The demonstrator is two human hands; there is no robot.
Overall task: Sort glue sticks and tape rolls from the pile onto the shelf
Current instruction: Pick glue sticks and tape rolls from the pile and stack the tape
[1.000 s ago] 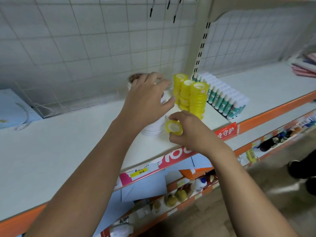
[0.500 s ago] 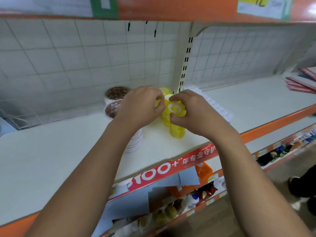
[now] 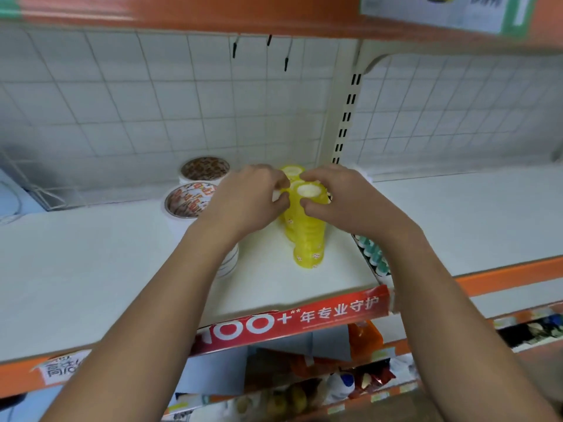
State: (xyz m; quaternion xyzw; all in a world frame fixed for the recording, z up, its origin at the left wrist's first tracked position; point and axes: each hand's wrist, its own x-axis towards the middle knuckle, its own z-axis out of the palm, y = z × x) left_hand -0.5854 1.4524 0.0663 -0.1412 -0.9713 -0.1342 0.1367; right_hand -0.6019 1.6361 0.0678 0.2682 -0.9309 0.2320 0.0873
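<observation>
Stacks of small yellow tape rolls [image 3: 307, 239] stand on the white shelf [image 3: 91, 269] near its front edge. My right hand [image 3: 344, 205] pinches the top yellow roll [image 3: 310, 190] of the front stack between thumb and fingers. My left hand [image 3: 249, 202] has its fingers curled against the left side of the same stack top. Another yellow stack top [image 3: 292, 170] shows just behind. Glue sticks [image 3: 373, 257] with teal bodies stand to the right, mostly hidden under my right forearm.
Two stacks of large white tape rolls [image 3: 190, 202] stand left of my left hand, partly behind my forearm. A slotted upright post [image 3: 344, 117] and wire grid back the shelf. A red label strip [image 3: 304, 318] runs along the front edge. Lower shelves hold mixed goods [image 3: 335, 382].
My right hand carried a yellow roll up from the shelf surface onto the top of the front stack. My left hand moved off the large white rolls to the stack. The camera view tilted upward.
</observation>
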